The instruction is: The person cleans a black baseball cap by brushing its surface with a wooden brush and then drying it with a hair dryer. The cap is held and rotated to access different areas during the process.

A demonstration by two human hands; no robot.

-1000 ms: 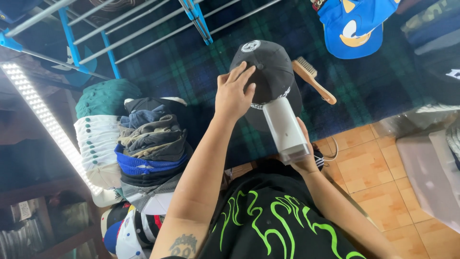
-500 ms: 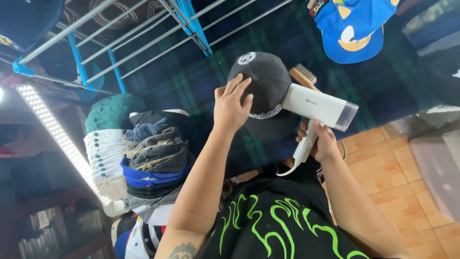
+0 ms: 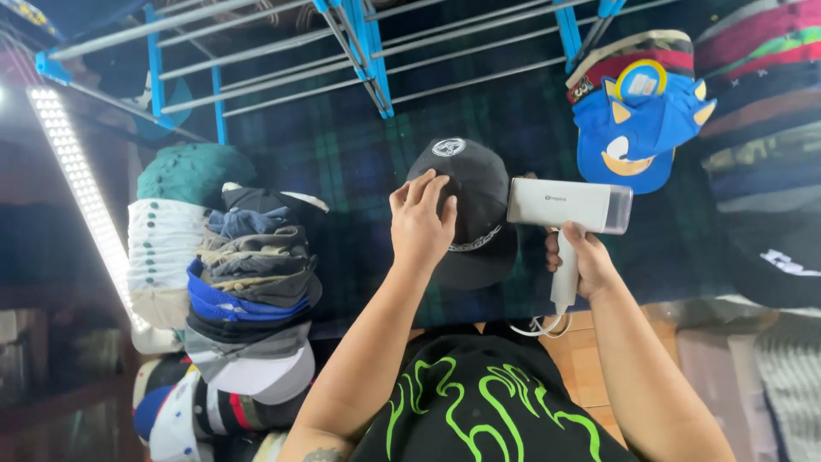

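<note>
A black cap (image 3: 479, 214) with a round white emblem on its crown lies on a dark plaid cloth (image 3: 342, 171). My left hand (image 3: 421, 224) rests flat on the cap's left side, fingers spread over the crown. My right hand (image 3: 580, 258) grips the handle of a white handheld steamer (image 3: 569, 207), whose head lies level with its nozzle end against the cap's right side. A white cord (image 3: 534, 325) hangs from the handle.
A stack of folded caps (image 3: 244, 274) stands at the left. A blue cartoon-faced cap (image 3: 637, 128) hangs at the upper right beside striped caps (image 3: 761, 77). A blue-and-grey metal rack (image 3: 359, 43) runs across the top. An LED strip (image 3: 81, 188) glows far left.
The steamer has swung from pointing down beside the cap to lying level against the cap's right side. My left hand stays on the cap. The view has shifted slightly.
</note>
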